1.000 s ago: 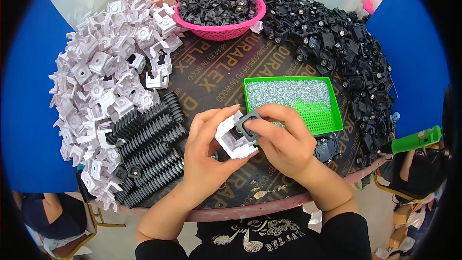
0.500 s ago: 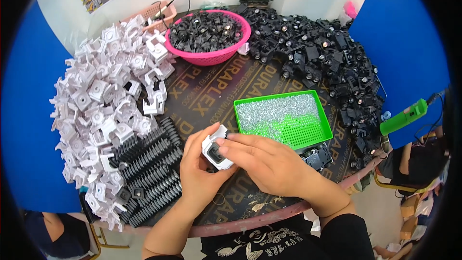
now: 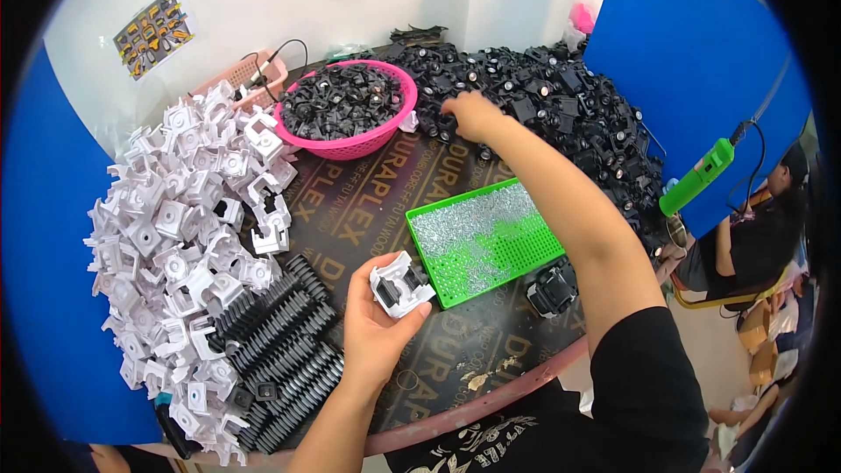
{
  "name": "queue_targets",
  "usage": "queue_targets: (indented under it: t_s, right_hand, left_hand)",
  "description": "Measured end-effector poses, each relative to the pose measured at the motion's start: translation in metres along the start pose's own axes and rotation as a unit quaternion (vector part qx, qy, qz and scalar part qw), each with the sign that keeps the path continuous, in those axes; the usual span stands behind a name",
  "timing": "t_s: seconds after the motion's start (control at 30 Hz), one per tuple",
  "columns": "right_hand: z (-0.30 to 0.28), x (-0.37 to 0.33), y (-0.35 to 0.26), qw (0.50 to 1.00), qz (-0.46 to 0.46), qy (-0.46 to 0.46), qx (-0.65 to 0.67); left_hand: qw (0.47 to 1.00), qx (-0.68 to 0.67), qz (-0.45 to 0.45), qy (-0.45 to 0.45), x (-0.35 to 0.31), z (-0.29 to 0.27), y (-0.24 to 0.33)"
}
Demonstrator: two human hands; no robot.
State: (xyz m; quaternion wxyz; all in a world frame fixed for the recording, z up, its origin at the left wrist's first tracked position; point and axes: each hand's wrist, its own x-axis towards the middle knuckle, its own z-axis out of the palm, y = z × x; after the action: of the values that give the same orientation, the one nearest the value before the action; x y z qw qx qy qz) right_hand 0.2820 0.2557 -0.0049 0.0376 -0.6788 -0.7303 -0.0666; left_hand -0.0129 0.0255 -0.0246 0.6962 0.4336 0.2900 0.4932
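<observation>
My left hand (image 3: 378, 324) is closed around a white plastic housing (image 3: 401, 285), held above the table just left of the green tray. Black material shows inside the housing's opening. My right hand (image 3: 476, 116) is stretched out to the back, at the near left edge of a heap of black plastic parts with round metal bits (image 3: 561, 96). Its fingers bend down toward the heap and are mostly hidden, so I cannot tell whether they grip a part. My right forearm passes over the green tray (image 3: 455, 298), which holds many small silvery pieces.
White housings (image 3: 166, 219) are heaped on the left, beside rows of stacked black pieces (image 3: 293, 363). A pink basket (image 3: 346, 149) of black parts stands at the back, near a paler pink basket (image 3: 276, 79). A green power screwdriver (image 3: 698, 180) hangs right; a black part (image 3: 552, 289) lies beside the tray.
My right hand has left the white housing and swung far forward to the black heap. My left hand keeps the housing, now turned so its opening shows. The whole view has shifted.
</observation>
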Motion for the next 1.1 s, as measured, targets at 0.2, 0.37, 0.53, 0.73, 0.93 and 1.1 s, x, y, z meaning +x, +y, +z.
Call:
queue_targets:
  t_s: [0.2,0.37,0.53,0.73,0.93,1.1]
  right_hand:
    - [0.028,-0.007,0.005,0.991,-0.051,0.124,0.025]
    - [-0.064,-0.071,-0.050,0.931,-0.173,-0.018,0.321]
    - [-0.108,-0.176,-0.080,0.855,-0.390,-0.147,0.309]
    - [-0.077,-0.220,-0.113,0.858,-0.188,0.036,0.476]
    - [-0.058,-0.245,-0.119,0.872,-0.163,0.092,0.453]
    - [-0.057,-0.234,-0.102,0.818,-0.205,0.064,0.533]
  left_hand:
    - [1.000,-0.009,-0.014,-0.001,0.003,-0.007,-0.006]
    - [1.000,0.010,0.009,0.022,0.003,-0.010,-0.009]
    - [0.998,0.047,-0.003,-0.035,0.005,-0.004,-0.009]
    - [0.998,0.040,-0.005,-0.038,-0.001,0.008,-0.012]
    - [0.998,0.044,0.028,0.030,-0.003,0.015,-0.012]
    - [0.994,0.102,0.019,-0.040,-0.007,0.009,-0.004]
